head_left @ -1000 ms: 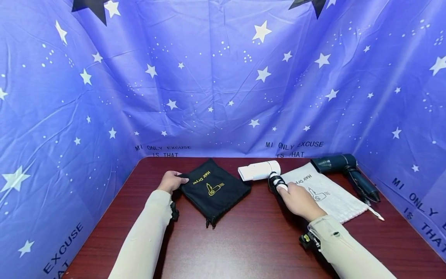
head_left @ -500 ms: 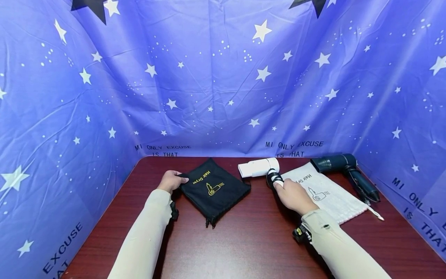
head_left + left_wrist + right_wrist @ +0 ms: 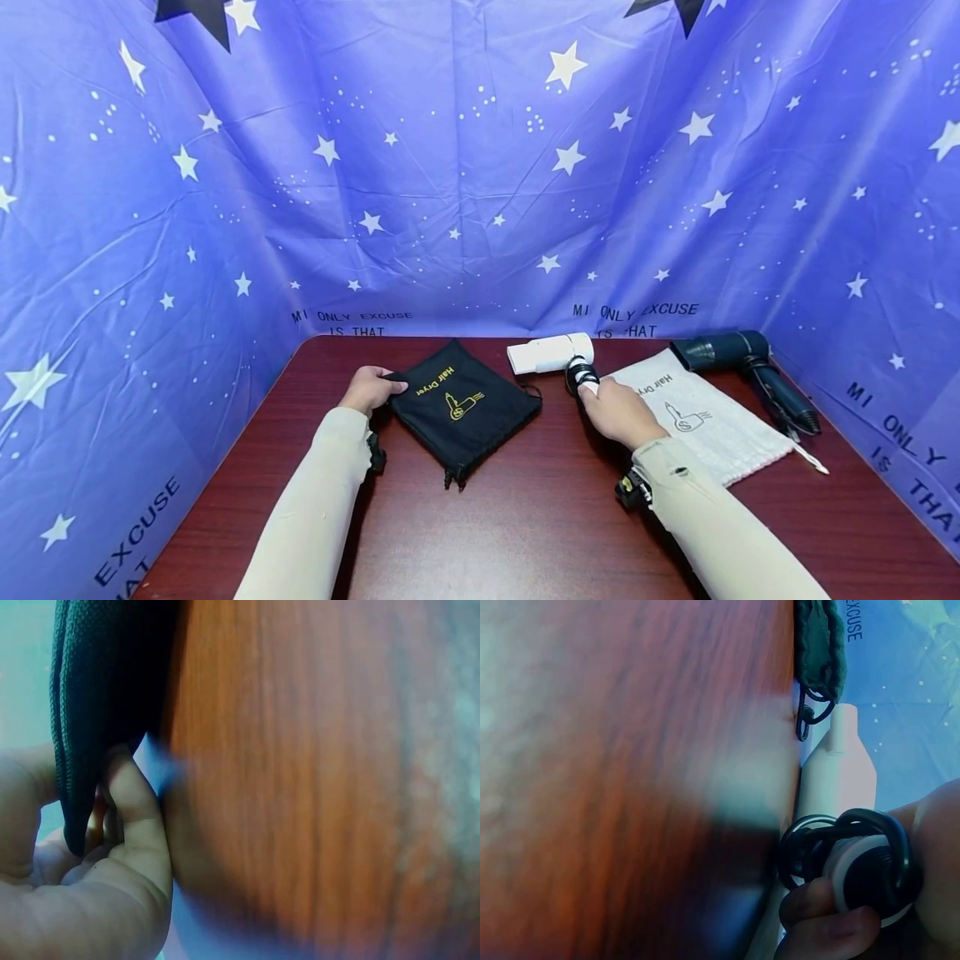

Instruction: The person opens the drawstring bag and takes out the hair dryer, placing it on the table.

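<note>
A black drawstring pouch point(image 3: 480, 433) with yellow "Hair Dryer" lettering lies on the table, one corner toward me. My left hand point(image 3: 367, 389) pinches its left corner between thumb and fingers; in the left wrist view the pouch's dark cloth point(image 3: 112, 667) hangs between them. The white hair dryer point(image 3: 551, 353) is just right of the pouch, its nozzle pointing left. Around its handle my right hand point(image 3: 621, 412) curls, covering most of it. Coils of black cord point(image 3: 870, 821) wrap the handle in the right wrist view.
A white drawstring pouch point(image 3: 720, 454) lies on the right of the dark red table point(image 3: 480, 542). The dark hair dryer point(image 3: 720, 350) rests partly on its far corner. Blue star-patterned cloth point(image 3: 450, 167) rises behind the table and at both sides.
My right hand has moved left and slightly away from me, carrying the white hair dryer along. The left hand and black pouch have stayed in place.
</note>
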Motion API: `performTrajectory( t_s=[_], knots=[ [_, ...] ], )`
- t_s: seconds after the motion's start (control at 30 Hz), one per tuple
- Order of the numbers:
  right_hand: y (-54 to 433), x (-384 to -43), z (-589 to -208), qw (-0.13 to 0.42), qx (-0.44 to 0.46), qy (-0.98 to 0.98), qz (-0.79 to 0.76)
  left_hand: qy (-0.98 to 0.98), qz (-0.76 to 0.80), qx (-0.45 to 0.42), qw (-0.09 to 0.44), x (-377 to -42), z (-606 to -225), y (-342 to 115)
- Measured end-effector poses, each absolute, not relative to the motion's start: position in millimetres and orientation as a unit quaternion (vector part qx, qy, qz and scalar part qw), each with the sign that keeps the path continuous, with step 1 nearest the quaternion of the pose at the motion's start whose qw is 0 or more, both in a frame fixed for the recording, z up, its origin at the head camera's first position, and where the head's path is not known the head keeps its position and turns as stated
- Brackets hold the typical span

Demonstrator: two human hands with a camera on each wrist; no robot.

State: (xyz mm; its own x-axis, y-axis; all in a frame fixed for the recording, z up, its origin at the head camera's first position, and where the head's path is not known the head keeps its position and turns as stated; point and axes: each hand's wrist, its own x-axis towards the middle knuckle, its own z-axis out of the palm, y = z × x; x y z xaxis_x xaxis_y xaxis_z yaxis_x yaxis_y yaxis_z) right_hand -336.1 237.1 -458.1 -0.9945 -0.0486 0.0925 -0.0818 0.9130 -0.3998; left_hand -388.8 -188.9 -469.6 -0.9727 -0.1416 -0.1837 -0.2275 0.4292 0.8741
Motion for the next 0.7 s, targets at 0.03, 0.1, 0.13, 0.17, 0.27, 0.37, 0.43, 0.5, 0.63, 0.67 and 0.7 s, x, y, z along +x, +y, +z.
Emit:
performTrajectory(
  t_s=[0.03, 0.1, 0.13, 0.17, 0.27, 0.37, 0.43, 0.5, 0.63, 0.67, 0.7],
  knots=[
    [236.7, -337.6, -458.4, 0.041, 0.034, -0.977, 0.206, 0.844, 0.523, -0.109, 0.042, -388.6, -469.4, -188.7],
    [236.4, -340.5, -459.1, 0.044, 0.034, -0.977, 0.204, 0.842, 0.526, -0.112, 0.042, -387.9, -468.9, -188.0],
    [236.1, -341.8, -459.2, 0.044, 0.034, -0.978, 0.203, 0.841, 0.527, -0.114, 0.043, -387.8, -468.7, -187.7],
    [235.8, -342.9, -459.2, 0.043, 0.033, -0.977, 0.204, 0.842, 0.526, -0.113, 0.042, -387.5, -468.8, -187.5],
    [234.9, -346.1, -458.7, 0.038, 0.027, -0.977, 0.206, 0.842, 0.526, -0.111, 0.041, -387.3, -469.2, -187.3],
    [234.3, -349.9, -458.4, 0.032, 0.021, -0.977, 0.210, 0.845, 0.522, -0.106, 0.039, -387.4, -469.6, -187.2],
    [234.2, -352.3, -458.0, 0.027, 0.014, -0.977, 0.210, 0.847, 0.519, -0.108, 0.039, -387.9, -469.4, -187.2],
    [234.4, -354.6, -457.7, 0.021, 0.007, -0.977, 0.210, 0.848, 0.517, -0.111, 0.040, -388.3, -469.2, -187.3],
    [235.5, -358.8, -457.5, 0.012, -0.002, -0.978, 0.207, 0.849, 0.514, -0.111, 0.039, -388.6, -469.7, -188.0],
    [235.9, -360.2, -457.9, 0.012, -0.003, -0.978, 0.206, 0.850, 0.514, -0.109, 0.039, -388.6, -469.8, -188.1],
    [236.1, -361.4, -458.0, 0.012, -0.003, -0.979, 0.205, 0.850, 0.514, -0.108, 0.038, -388.5, -470.0, -188.3]
  ],
)
